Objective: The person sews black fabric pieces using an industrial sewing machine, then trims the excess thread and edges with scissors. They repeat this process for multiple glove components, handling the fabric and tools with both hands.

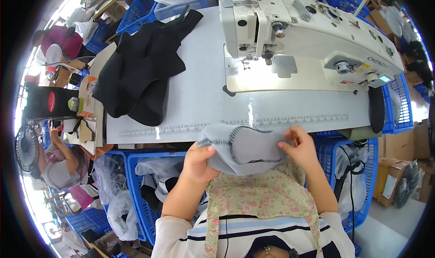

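Observation:
A grey sewn fabric piece (pixel 256 145) with dark stitching along its curved seams is held up in front of my apron, just off the table's near edge. My left hand (pixel 202 163) grips its left end, thumb on top. At the opposite end, my right hand (pixel 299 149) pinches the edge between thumb and fingers. A small bit of red shows at the right fingers; what it is I cannot make out. Beyond the cloth stands a white industrial sewing machine (pixel 312 45), its lamp lit over the needle area. Black cut fabric pieces (pixel 140 72) lie heaped on the table's left side.
The grey table (pixel 195 94) has a printed ruler strip (pixel 312 119) along its near edge. Blue baskets with plastic bags stand below, left (pixel 131 167) and right (pixel 372 176) of me. Another person (pixel 63 167) sits at far left near a fan (pixel 27 148).

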A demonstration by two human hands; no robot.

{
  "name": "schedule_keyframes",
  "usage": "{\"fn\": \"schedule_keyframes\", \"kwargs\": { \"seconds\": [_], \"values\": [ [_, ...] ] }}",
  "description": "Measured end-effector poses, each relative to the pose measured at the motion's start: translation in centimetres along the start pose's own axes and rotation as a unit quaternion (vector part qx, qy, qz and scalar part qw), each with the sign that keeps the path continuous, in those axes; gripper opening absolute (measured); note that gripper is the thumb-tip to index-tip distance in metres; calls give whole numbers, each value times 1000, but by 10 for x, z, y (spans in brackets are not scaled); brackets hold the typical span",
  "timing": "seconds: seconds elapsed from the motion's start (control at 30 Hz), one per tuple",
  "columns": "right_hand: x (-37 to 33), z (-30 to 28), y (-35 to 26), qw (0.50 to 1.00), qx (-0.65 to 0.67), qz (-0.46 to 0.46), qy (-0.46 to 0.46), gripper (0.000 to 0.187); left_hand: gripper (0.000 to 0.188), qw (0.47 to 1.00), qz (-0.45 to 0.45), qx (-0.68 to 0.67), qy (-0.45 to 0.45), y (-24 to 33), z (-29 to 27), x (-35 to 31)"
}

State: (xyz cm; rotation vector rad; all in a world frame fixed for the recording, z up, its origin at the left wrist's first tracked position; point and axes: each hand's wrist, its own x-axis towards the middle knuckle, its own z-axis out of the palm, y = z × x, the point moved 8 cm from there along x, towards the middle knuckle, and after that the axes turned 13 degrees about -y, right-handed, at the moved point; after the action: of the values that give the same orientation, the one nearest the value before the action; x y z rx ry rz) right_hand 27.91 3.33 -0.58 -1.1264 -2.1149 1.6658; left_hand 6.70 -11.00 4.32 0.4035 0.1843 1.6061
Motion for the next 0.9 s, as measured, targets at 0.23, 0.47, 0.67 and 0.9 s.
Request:
{"fn": "schedule_keyframes", "kwargs": {
  "seconds": [0.23,0.47,0.67,0.9],
  "values": [
    [-46,-7,-160,898,-190,-396,13,28,48,974,-80,187,104,-5,38,-1],
    [-21,17,-166,952,-31,-274,-131,45,51,989,-57,95,96,-12,20,7],
    [-24,25,-145,961,-41,-220,-163,41,48,989,-45,75,118,-17,7,4],
    [-22,22,-149,958,-80,-225,-157,37,48,991,-64,60,103,-18,9,6]
  ]
}}
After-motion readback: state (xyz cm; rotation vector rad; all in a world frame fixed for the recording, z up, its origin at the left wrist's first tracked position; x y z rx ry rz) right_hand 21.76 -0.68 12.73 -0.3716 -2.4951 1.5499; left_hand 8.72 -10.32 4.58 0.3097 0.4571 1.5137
